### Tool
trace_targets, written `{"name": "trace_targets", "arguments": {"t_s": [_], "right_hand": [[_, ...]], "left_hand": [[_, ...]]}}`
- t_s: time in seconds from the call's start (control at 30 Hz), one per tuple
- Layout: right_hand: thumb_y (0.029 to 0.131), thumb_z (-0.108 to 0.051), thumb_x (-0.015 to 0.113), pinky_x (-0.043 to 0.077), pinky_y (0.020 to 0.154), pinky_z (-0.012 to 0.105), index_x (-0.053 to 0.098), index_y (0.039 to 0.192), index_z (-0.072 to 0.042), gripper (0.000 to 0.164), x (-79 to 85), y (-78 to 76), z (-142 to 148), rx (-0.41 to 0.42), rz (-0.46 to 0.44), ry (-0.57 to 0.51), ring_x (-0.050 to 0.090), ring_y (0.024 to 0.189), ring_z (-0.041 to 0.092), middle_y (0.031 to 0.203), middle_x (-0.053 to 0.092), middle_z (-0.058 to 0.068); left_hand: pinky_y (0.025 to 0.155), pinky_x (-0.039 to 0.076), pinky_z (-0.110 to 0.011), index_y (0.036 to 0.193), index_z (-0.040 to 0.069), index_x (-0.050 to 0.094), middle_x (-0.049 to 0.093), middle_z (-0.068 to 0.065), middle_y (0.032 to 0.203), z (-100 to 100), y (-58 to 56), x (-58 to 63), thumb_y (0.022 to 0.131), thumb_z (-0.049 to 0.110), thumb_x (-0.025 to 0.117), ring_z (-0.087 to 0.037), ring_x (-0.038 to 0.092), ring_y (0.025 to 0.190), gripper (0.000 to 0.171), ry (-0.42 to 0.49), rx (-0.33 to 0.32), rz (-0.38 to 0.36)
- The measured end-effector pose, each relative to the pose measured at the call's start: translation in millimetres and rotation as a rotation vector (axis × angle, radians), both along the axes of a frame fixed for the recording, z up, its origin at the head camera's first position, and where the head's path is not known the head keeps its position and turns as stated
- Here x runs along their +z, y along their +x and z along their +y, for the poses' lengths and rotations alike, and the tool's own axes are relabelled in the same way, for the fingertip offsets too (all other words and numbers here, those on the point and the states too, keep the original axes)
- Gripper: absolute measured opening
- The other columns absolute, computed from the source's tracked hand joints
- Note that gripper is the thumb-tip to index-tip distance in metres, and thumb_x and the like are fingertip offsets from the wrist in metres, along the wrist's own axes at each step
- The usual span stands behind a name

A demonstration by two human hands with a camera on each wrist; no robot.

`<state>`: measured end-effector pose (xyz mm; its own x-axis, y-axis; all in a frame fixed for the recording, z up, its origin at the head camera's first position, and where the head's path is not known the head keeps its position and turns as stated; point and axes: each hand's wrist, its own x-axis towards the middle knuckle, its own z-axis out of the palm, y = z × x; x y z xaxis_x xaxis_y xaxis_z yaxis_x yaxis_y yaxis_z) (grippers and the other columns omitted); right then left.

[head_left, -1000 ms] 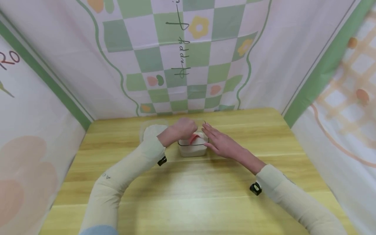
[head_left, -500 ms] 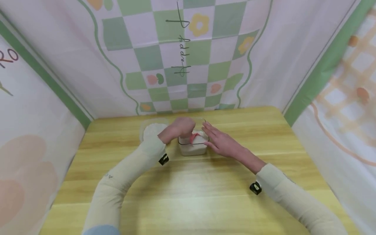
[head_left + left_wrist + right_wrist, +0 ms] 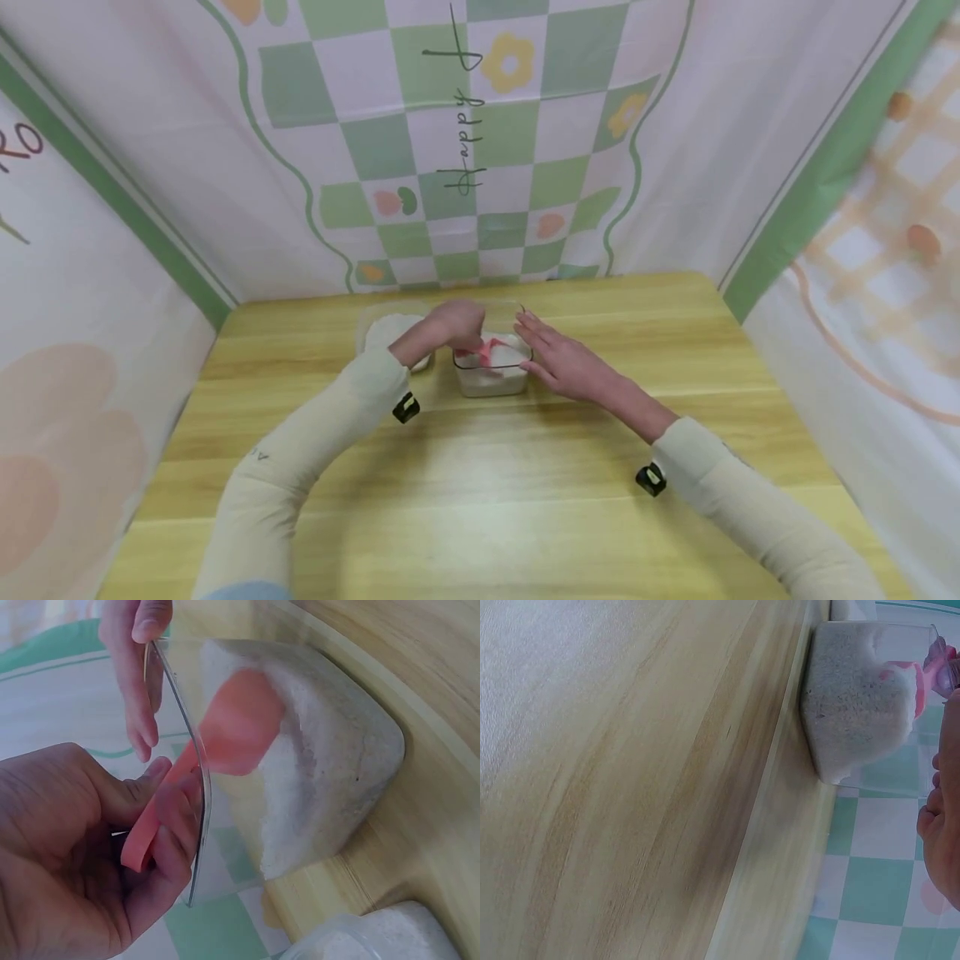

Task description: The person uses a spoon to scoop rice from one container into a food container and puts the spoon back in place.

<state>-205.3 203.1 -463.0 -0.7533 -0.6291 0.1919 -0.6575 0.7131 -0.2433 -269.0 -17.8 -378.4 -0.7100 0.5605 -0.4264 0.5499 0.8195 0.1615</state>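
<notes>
My left hand [image 3: 459, 325] grips the handle of a pink scoop [image 3: 240, 724] between thumb and fingers. The scoop's bowl is inside a clear rectangular container [image 3: 205, 787], dipped against a heap of white grainy material [image 3: 322, 761]. In the right wrist view the heap [image 3: 855, 697] is sloped and shows small dark specks. My right hand [image 3: 566, 362] rests its straight fingers along the container's right rim, the thumb near the front corner. Part of the container's left side is hidden behind the left hand in the head view.
Left of the container, partly behind the left wrist, stands a second clear container [image 3: 363, 325] with white material inside. Both stand near the back of the wooden table [image 3: 480, 500]. A printed curtain [image 3: 442, 150] hangs right behind the table edge.
My left hand has shifted a little to the left and its wrist has turned, so more of the pink scoop shows. The right hand has stayed at the container's rim.
</notes>
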Motion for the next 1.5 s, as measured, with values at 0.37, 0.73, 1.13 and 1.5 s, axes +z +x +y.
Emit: {"name": "trace_targets", "arguments": {"t_s": [0.37, 0.73, 1.13, 1.5], "right_hand": [[0.104, -0.03, 0.051, 0.036, 0.115, 0.051, 0.029, 0.154, 0.002, 0.063, -1.8, -0.8, 0.8, -0.021, -0.021, 0.011, 0.022, 0.152, 0.035, 0.164, 0.022, 0.019], [0.105, -0.031, 0.05, 0.036, 0.114, 0.053, 0.027, 0.155, 0.001, 0.064, 0.2, 1.2, -1.2, -0.023, -0.029, 0.015, 0.022, 0.152, 0.035, 0.165, 0.02, 0.02], [0.104, -0.031, 0.052, 0.037, 0.114, 0.052, 0.028, 0.154, 0.002, 0.065, -1.1, 0.3, -1.2, -0.015, -0.013, 0.008, 0.022, 0.152, 0.036, 0.164, 0.021, 0.021], [0.106, -0.035, 0.046, 0.039, 0.112, 0.053, 0.03, 0.153, 0.004, 0.063, -5.8, -0.6, 1.3, -0.007, 0.011, 0.001, 0.024, 0.151, 0.037, 0.163, 0.023, 0.023]], "left_hand": [[0.047, 0.031, -0.019, 0.05, 0.013, 0.062, 0.058, 0.005, 0.049, -19.2, 2.3, -1.8, 0.097, 0.017, 0.059, -0.005, 0.041, 0.041, 0.047, 0.114, 0.023, -0.06], [0.054, 0.039, -0.018, 0.064, 0.009, 0.073, 0.07, 0.0, 0.06, -36.1, 10.2, -8.0, 0.099, 0.017, 0.059, -0.007, 0.051, 0.048, 0.038, 0.269, 0.079, -0.088], [0.049, 0.037, -0.019, 0.076, 0.002, 0.076, 0.074, -0.009, 0.07, -53.4, 21.1, -15.7, 0.101, 0.015, 0.057, -0.008, 0.053, 0.049, 0.034, 0.48, 0.185, -0.171], [0.048, 0.032, -0.021, 0.079, -0.002, 0.075, 0.072, -0.013, 0.069, -65.4, 28.7, -24.3, 0.102, 0.016, 0.055, -0.006, 0.047, 0.048, 0.036, 0.586, 0.234, -0.208]]}}
